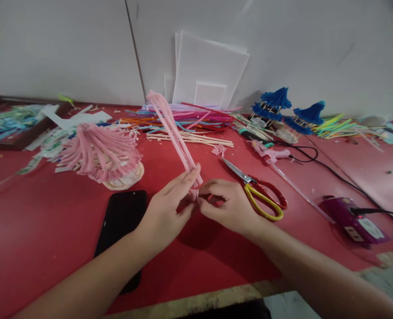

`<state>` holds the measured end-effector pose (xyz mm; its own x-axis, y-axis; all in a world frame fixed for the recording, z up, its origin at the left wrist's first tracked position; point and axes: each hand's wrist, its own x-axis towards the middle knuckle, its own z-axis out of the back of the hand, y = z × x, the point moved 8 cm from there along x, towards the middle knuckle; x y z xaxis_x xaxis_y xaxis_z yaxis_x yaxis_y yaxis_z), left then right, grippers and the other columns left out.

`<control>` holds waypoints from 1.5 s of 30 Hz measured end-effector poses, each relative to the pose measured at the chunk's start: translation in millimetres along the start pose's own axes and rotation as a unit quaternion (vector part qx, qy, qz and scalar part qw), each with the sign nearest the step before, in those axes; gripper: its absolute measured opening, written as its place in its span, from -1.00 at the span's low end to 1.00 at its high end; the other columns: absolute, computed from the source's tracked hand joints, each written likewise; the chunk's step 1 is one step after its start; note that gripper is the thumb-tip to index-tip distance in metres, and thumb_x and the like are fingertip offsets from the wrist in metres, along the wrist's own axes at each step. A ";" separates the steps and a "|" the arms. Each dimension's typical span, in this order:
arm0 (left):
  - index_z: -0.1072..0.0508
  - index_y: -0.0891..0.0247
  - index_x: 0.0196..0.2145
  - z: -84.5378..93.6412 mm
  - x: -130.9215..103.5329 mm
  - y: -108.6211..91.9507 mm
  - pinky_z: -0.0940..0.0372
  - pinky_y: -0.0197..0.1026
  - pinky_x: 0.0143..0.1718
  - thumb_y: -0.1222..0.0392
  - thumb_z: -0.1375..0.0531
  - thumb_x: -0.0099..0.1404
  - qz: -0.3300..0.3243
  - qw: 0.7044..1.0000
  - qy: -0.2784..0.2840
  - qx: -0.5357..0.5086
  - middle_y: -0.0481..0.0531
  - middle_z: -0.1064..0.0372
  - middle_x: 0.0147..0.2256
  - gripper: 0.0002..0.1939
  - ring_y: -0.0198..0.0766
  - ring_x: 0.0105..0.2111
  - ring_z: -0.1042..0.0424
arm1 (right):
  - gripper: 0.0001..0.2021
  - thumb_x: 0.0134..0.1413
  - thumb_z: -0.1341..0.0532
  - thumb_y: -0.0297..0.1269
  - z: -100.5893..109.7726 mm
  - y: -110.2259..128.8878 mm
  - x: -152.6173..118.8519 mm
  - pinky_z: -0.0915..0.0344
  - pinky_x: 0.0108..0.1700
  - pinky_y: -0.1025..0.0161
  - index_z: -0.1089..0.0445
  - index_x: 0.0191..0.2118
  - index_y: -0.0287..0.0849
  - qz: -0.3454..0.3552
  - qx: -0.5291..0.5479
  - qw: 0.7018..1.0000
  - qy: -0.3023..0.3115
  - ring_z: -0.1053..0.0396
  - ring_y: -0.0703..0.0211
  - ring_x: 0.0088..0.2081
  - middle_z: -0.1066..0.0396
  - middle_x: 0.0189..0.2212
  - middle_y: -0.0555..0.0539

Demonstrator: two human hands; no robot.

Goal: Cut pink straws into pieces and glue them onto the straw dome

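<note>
Gripped long pink stems (165, 110) with the left hand (163, 208), above the red table (183, 274). Pinched a small pink piece (194, 193) just below them with the right hand (231, 204), left of the scissors (248, 179).

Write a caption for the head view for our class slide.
The left hand holds pink fuzzy stems, the right hand close beside, over a red table between phone and scissors.
</note>
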<state>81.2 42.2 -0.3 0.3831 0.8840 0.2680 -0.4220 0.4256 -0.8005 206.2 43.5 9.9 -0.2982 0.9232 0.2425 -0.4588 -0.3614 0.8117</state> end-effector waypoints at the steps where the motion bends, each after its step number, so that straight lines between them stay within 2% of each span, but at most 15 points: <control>1: -0.19 0.12 0.28 0.1 -0.2 -2.0 -0.44 -0.17 -0.02 0.38 -0.14 0.27 -0.008 1.000 -0.002 0.015 0.11 -0.31 0.16 -0.36 -0.19 -0.09 -0.50 | -0.89 -0.01 -0.20 -0.35 0.1 1.2 -1.1 -0.34 -0.40 0.34 -0.49 -0.39 -0.17 0.000 -0.004 1.000 -0.007 -0.41 0.28 -0.44 -0.50 -0.42 -0.07; 4: -0.20 0.14 0.27 -0.3 -1.5 -9.8 -0.38 -0.14 0.08 0.40 -0.13 0.28 -0.038 0.999 -0.004 0.035 0.10 -0.31 0.18 -0.38 -0.15 0.05 -0.43 | -0.88 0.02 -0.19 -0.32 1.4 6.1 -4.1 -0.34 -0.41 0.35 -0.49 -0.40 -0.19 0.001 -0.017 1.000 -0.024 -0.41 0.28 -0.46 -0.49 -0.44 -0.07; 7: -0.21 0.19 0.26 -0.5 -3.0 -16.2 -0.36 -0.14 0.11 0.39 -0.13 0.30 -0.067 0.997 -0.011 0.035 0.11 -0.31 0.18 -0.41 -0.15 0.08 -0.41 | -0.89 -0.03 -0.18 -0.38 4.0 8.8 -6.8 -0.32 -0.41 0.36 -0.47 -0.43 -0.19 0.000 -0.028 0.999 -0.044 -0.39 0.30 -0.47 -0.47 -0.47 -0.05; 14: -0.20 0.12 0.27 2.6 -3.7 -18.8 -0.47 -0.25 -0.08 0.40 -0.20 0.27 -0.099 0.994 -0.045 0.023 0.09 -0.40 0.07 -0.36 -0.36 -0.31 -0.52 | -0.87 -0.13 -0.13 -0.44 3.2 -1.7 -8.2 -0.23 -0.47 0.38 -0.43 -0.49 -0.20 -0.044 0.034 0.996 -0.070 -0.31 0.34 -0.53 -0.43 -0.53 -0.01; 20: -0.25 0.14 0.24 4.0 -1.3 -4.1 -0.49 -0.35 -0.23 0.40 -0.22 0.22 -0.025 0.997 -0.047 -0.048 0.10 -0.40 0.05 -0.36 -0.40 -0.37 -0.49 | -0.87 0.02 -0.11 -0.33 5.1 -20.8 -4.7 -0.31 -0.31 0.33 -0.38 -0.44 -0.17 -0.106 0.168 0.978 -0.061 -0.38 0.30 -0.41 -0.43 -0.48 0.01; 24: -0.23 0.14 0.26 2.9 0.0 9.2 -0.51 -0.32 -0.26 0.27 -0.29 0.21 0.054 0.989 -0.042 -0.130 0.10 -0.45 -0.04 -0.32 -0.36 -0.38 -0.52 | -0.85 0.11 -0.06 -0.32 5.7 -31.1 -1.1 -0.23 -0.39 0.35 -0.34 -0.26 -0.16 -0.139 0.199 0.970 -0.016 -0.29 0.36 -0.49 -0.36 -0.47 0.07; 27: -0.20 0.16 0.28 2.5 0.7 13.8 -0.50 -0.35 -0.27 0.21 -0.33 0.19 0.100 0.977 -0.041 -0.184 0.08 -0.50 -0.12 -0.27 -0.32 -0.35 -0.54 | -0.88 0.07 -0.11 -0.37 -1.4 -27.0 -1.2 -0.18 -0.38 0.37 -0.37 -0.28 -0.18 -0.142 0.162 0.974 0.065 -0.27 0.37 -0.42 -0.37 -0.41 0.04; 29: -0.21 0.16 0.27 4.9 1.4 12.8 -0.50 -0.37 -0.27 0.20 -0.35 0.16 0.108 0.971 -0.051 -0.206 0.12 -0.46 0.00 -0.25 -0.32 -0.32 -0.55 | -0.89 0.11 -0.13 -0.31 -11.4 -22.5 -4.4 -0.16 -0.41 0.39 -0.38 -0.34 -0.19 -0.145 0.172 0.966 0.128 -0.25 0.38 -0.43 -0.35 -0.44 0.04; 31: -0.24 0.13 0.25 8.2 2.1 10.0 -0.49 -0.39 -0.25 0.20 -0.36 0.15 0.102 0.967 -0.065 -0.225 0.13 -0.34 0.16 -0.26 -0.35 -0.31 -0.56 | -0.77 0.17 -0.13 -0.17 -21.0 -19.9 -8.5 -0.09 -0.51 0.40 -0.38 -0.41 -0.20 -0.149 0.195 0.955 0.167 -0.16 0.41 -0.54 -0.25 -0.58 0.09; 33: -0.26 0.08 0.24 10.2 2.8 7.6 -0.49 -0.41 -0.24 0.22 -0.36 0.16 0.094 0.962 -0.072 -0.245 0.10 -0.23 0.24 -0.29 -0.38 -0.31 -0.56 | -0.66 0.16 -0.16 -0.04 -28.6 -22.3 -11.7 -0.01 -0.60 0.42 -0.36 -0.46 -0.21 -0.163 0.224 0.945 0.174 -0.08 0.45 -0.63 -0.14 -0.67 0.14; 35: -0.28 0.01 0.22 10.4 3.3 6.2 -0.48 -0.44 -0.26 0.25 -0.37 0.14 0.089 0.957 -0.071 -0.268 0.05 -0.20 0.26 -0.30 -0.41 -0.30 -0.55 | -0.62 0.05 -0.26 0.04 -37.2 -27.8 -14.5 0.03 -0.66 0.43 -0.37 -0.47 -0.22 -0.193 0.284 0.924 0.169 -0.08 0.49 -0.69 -0.19 -0.63 0.13; 37: -0.29 -0.03 0.20 9.2 3.6 5.8 -0.47 -0.46 -0.26 0.28 -0.38 0.13 0.088 0.949 -0.065 -0.295 0.02 -0.24 0.24 -0.29 -0.41 -0.29 -0.56 | -0.59 -0.10 -0.34 0.09 -46.6 -31.0 -16.2 -0.01 -0.70 0.43 -0.40 -0.46 -0.23 -0.219 0.353 0.894 0.168 -0.08 0.51 -0.73 -0.24 -0.60 0.13; 41: -0.29 -0.02 0.21 8.1 3.9 4.8 -0.48 -0.43 -0.39 0.26 -0.35 0.17 0.072 0.944 -0.059 -0.318 0.07 -0.24 0.24 -0.33 -0.31 -0.25 -0.57 | -0.51 -0.20 -0.35 0.20 -53.8 -31.0 -13.9 -0.16 -0.70 0.37 -0.35 -0.54 -0.20 -0.234 0.408 0.868 0.158 0.07 0.49 -0.77 -0.04 -0.76 0.23; 43: -0.30 0.00 0.21 11.8 3.6 2.7 -0.49 -0.39 -0.30 0.24 -0.34 0.20 0.044 0.950 -0.074 -0.300 0.08 -0.24 0.24 -0.36 -0.23 -0.11 -0.54 | -0.53 -0.18 -0.35 0.16 -49.1 -31.0 -11.6 -0.13 -0.70 0.38 -0.37 -0.54 -0.22 -0.234 0.402 0.873 0.146 0.01 0.49 -0.76 -0.17 -0.73 0.17; 45: -0.30 0.02 0.21 16.9 2.7 0.4 -0.41 -0.30 0.00 0.23 -0.30 0.25 0.017 0.956 -0.097 -0.278 0.05 -0.25 0.23 -0.40 -0.19 0.10 -0.41 | -0.59 -0.09 -0.32 0.09 -39.8 -33.1 -10.3 -0.06 -0.68 0.38 -0.40 -0.51 -0.23 -0.232 0.351 0.897 0.136 -0.10 0.46 -0.73 -0.30 -0.64 0.09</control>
<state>68.2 48.0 9.2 0.1953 0.9373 0.2887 0.0903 0.2759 -0.9569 191.1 40.8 -40.6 -0.4486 0.8525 -0.2683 0.0246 0.3119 0.9498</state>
